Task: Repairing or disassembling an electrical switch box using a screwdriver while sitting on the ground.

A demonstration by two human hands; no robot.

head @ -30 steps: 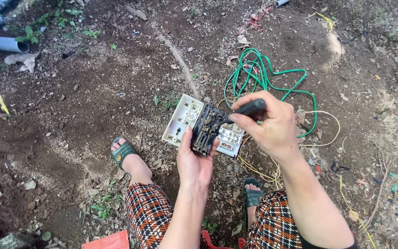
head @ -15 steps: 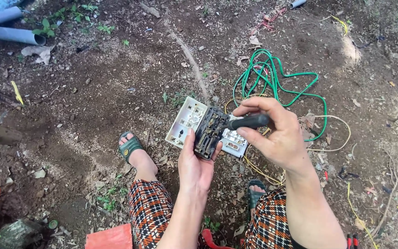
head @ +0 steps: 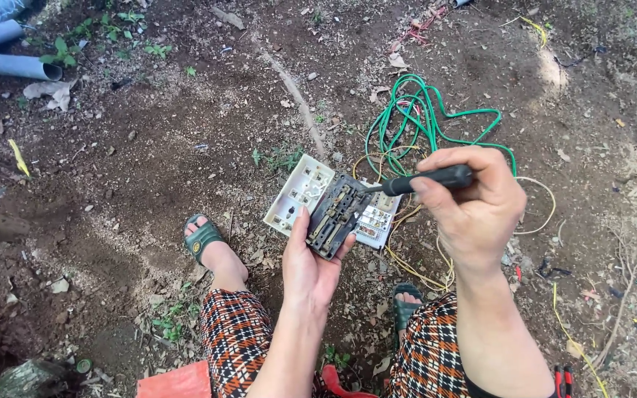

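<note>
Socket block [head: 338,215], dark and opened up, rests gripped in the left hand [head: 311,269] so the right hand [head: 473,210], closed around a screwdriver [head: 425,180], can reach its contacts.

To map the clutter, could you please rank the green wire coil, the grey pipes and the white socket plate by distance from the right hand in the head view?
1. White socket plate, just left of the right hand.
2. Green wire coil, above it.
3. Grey pipes, far top left.

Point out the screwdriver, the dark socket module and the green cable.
screwdriver [head: 429,179], head view, on its black handle.
dark socket module [head: 335,217], head view, middle of its face.
green cable [head: 414,110], head view, on the coiled loops.
</note>
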